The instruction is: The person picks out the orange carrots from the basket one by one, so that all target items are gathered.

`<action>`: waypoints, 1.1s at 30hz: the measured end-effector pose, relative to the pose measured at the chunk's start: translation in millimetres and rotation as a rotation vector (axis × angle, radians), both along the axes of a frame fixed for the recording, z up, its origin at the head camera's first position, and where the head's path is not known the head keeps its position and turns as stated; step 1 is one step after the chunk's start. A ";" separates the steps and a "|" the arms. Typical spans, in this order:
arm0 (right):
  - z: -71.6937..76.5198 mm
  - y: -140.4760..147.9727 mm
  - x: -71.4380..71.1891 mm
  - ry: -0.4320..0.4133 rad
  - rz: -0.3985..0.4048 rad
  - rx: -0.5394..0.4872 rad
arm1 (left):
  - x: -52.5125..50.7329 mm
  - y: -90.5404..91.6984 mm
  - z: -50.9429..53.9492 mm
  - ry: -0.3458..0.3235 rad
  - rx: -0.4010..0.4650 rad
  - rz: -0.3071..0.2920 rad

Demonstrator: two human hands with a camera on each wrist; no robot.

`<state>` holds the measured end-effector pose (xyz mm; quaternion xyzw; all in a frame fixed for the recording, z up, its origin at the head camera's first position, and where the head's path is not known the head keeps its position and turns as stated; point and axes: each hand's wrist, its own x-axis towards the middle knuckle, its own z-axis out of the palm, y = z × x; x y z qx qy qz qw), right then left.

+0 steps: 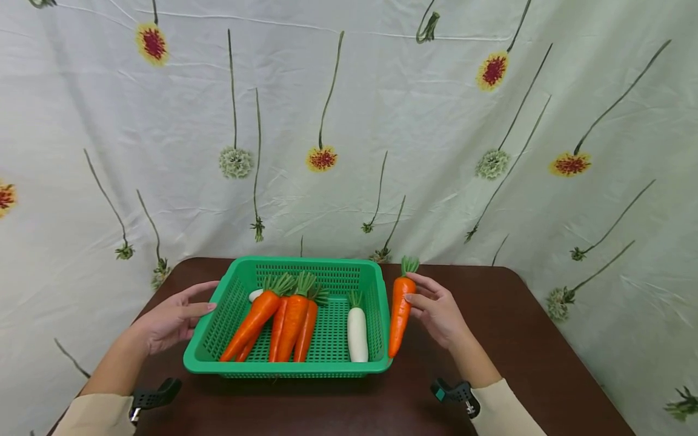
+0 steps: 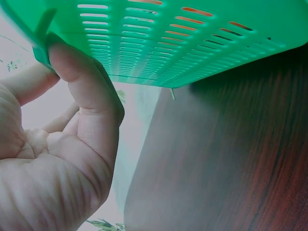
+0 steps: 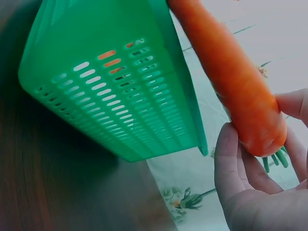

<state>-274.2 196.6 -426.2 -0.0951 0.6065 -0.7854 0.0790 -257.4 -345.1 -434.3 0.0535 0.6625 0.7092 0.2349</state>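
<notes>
A green plastic basket (image 1: 322, 367) stands on the table with several orange carrots (image 1: 292, 324) heaped in its left half. Toward its right side lies a white radish (image 1: 357, 333) with a green top. Another white thing (image 1: 255, 295) peeks out behind the carrots, mostly hidden. At the basket's left side, my left hand (image 1: 171, 318) pinches the rim (image 2: 42, 36) between thumb and fingers. My right hand (image 1: 436, 309) holds a separate carrot (image 1: 400, 312) by its thick upper part, just outside the right rim, leafy end up and tip down. Close up, fingers and thumb surround this carrot (image 3: 240, 86).
The dark brown table (image 1: 491, 339) carries the basket near its back edge. Behind it hangs a pale cloth (image 1: 349, 109) printed with flowers. Dark straps (image 1: 155, 395) with small devices sit on both wrists.
</notes>
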 end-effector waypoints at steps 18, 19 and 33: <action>-26.2 27.3 -14.5 -0.028 0.023 0.108 | 0.3 -0.7 -1.0 -0.005 0.010 0.004; -28.4 29.2 -16.2 -0.029 0.033 0.126 | 0.4 -0.7 -0.9 -0.005 0.010 0.003; -56.0 42.4 -38.9 -0.070 0.115 0.275 | 0.6 1.1 0.7 -0.006 -0.005 0.010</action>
